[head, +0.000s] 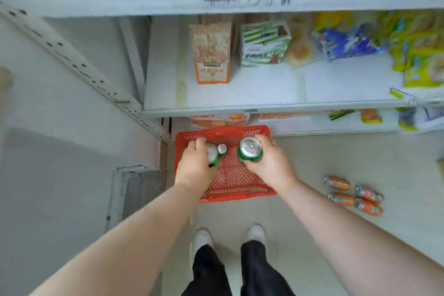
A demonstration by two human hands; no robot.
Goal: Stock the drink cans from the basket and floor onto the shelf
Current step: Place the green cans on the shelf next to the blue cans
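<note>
A red plastic basket (230, 185) sits on the floor in front of the shelf (264, 106). Over the basket, my left hand (195, 167) grips an upright green can (212, 155) by its side. My right hand (270, 163) grips another green can (250, 150), held higher, with its silver top facing me. A third can (222, 149) stands in the basket between them, only its top showing. Several orange cans (354, 196) lie on their sides on the floor to the right.
The middle shelf carries an orange snack bag (212, 55), a green and white box (264, 43) and yellow and blue packets (384, 43), with bare board at its front. A lower shelf holds more packets. A perforated upright (79, 67) runs at the left. My shoes (228, 238) stand behind the basket.
</note>
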